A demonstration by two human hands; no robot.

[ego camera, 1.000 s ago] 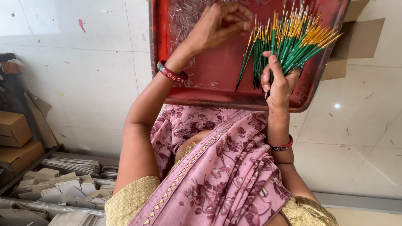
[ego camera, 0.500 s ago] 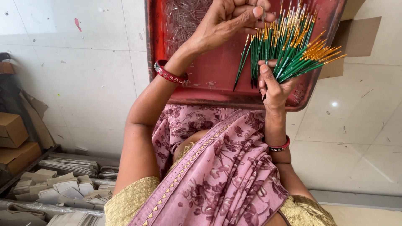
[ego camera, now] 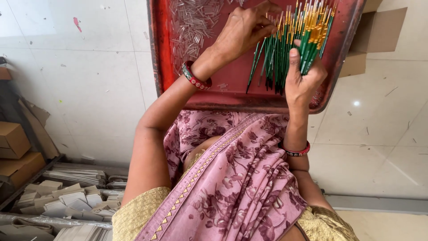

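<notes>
- Brown cardboard boxes (ego camera: 15, 149) sat far left by the floor.
- Your right hand (ego camera: 303, 80) gripped the green brush bundle (ego camera: 290, 44) over the red tray (ego camera: 232, 96).
- Your left hand (ego camera: 245, 31) pinched one brush within it.

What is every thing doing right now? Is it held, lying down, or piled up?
Left hand: fingers pinched at the top of the bundle.
Right hand: closed around the bundle.
Green sticks: bunched, fanned out, held upright over the tray.
Red tray: resting across the lap.
Small silver tubes: loose, heaped in the tray.
Cardboard pieces: piled on the floor.
</notes>
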